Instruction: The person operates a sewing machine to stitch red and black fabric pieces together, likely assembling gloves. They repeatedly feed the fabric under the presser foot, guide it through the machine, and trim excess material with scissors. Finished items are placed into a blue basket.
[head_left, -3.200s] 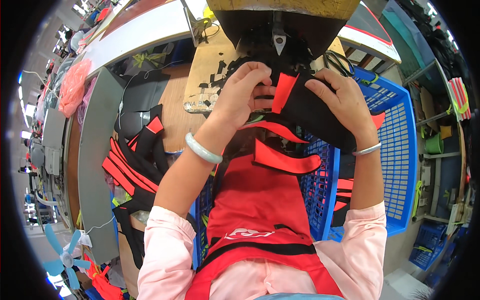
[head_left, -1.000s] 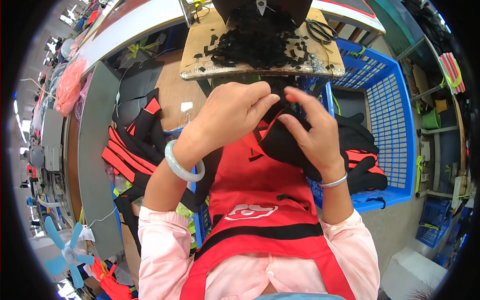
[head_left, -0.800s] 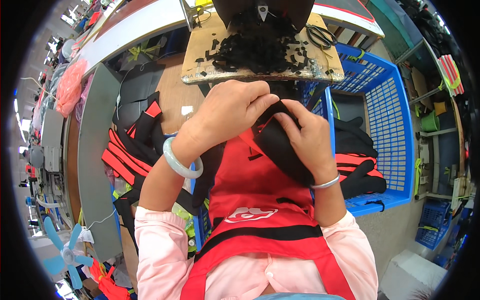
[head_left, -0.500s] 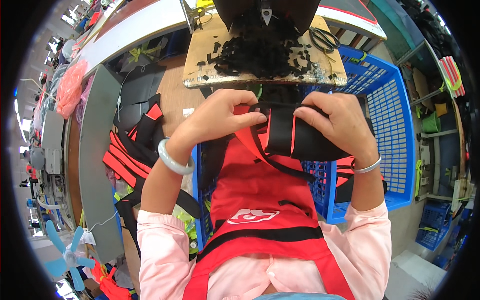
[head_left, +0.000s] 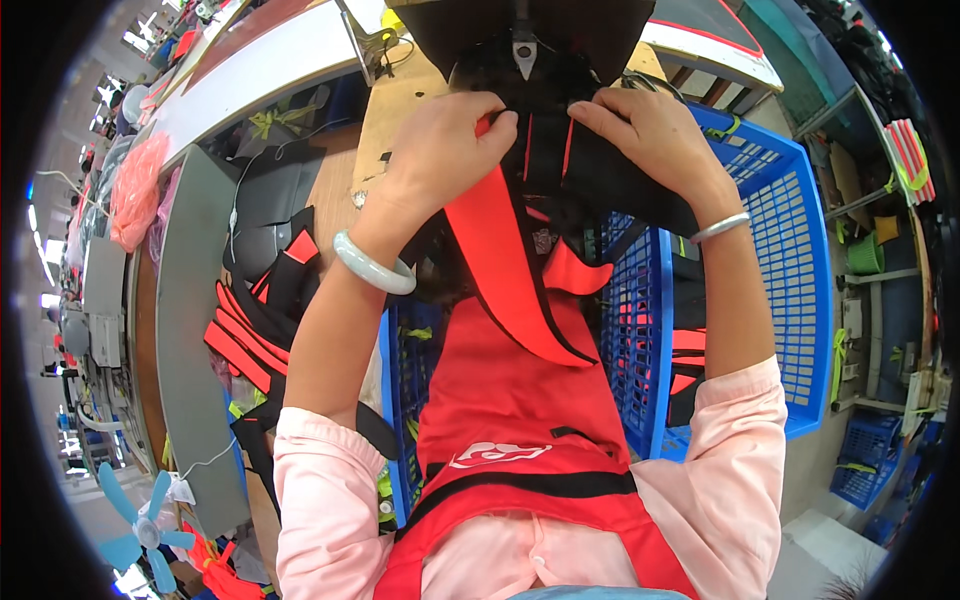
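Observation:
My left hand pinches the left end of a black fabric piece with two thin red lines across it. From under that hand hangs a long red strip with black edging, tapering to a point over my red apron. With thumb and fingers, my right hand grips the same black piece on its right side. Just beyond both hands is a dark machine with a pointed metal tip. A smaller curled red flap shows below the piece.
A wooden board lies under the machine. To the right stands a blue plastic basket holding red and black pieces. More red-and-black strips are heaped at the left, near a grey panel. A blue fan is at the lower left.
Both hands have moved forward with the black fabric piece, up to the machine's metal tip. The red strip now hangs down over the apron. The black scraps on the board are mostly covered.

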